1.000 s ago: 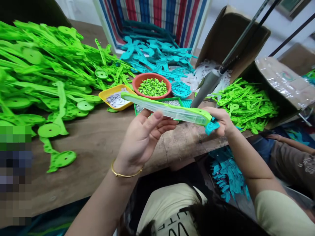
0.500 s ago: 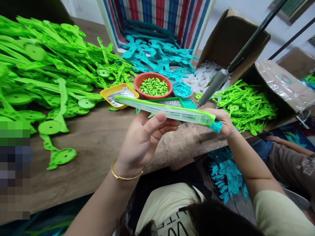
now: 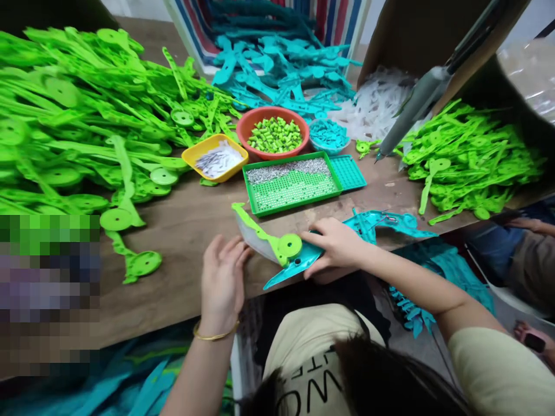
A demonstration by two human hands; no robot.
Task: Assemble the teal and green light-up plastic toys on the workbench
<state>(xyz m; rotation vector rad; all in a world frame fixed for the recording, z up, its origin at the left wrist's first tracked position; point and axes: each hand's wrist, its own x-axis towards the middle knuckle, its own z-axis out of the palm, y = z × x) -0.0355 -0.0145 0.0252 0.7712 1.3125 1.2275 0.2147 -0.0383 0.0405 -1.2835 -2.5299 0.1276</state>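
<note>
My right hand [image 3: 338,245] grips a long teal plastic part [image 3: 299,263] at the table's front edge. Fixed to that part are a lime-green arm with a round disc [image 3: 289,246] and a curved translucent white strip [image 3: 258,240]. The rest of the teal part appears to run on past my right hand, where a teal frame [image 3: 377,222] with a small metal bit rests on the wood. My left hand [image 3: 223,280] is beside the translucent strip with its fingers loosely apart. Whether its fingertips touch the strip cannot be made out.
Behind stand a green perforated tray [image 3: 299,205] of small metal pieces, a red bowl [image 3: 243,136], a yellow dish [image 3: 191,162] and a teal tray [image 3: 351,173]. Lime-green parts [image 3: 65,133] heap up left. A grey electric screwdriver [image 3: 405,112] hangs at right. A co-worker's arm [image 3: 531,225] shows far right.
The assembly has come down from in front of me to the table edge and turned so its disc side shows. My left hand has let go and moved left.
</note>
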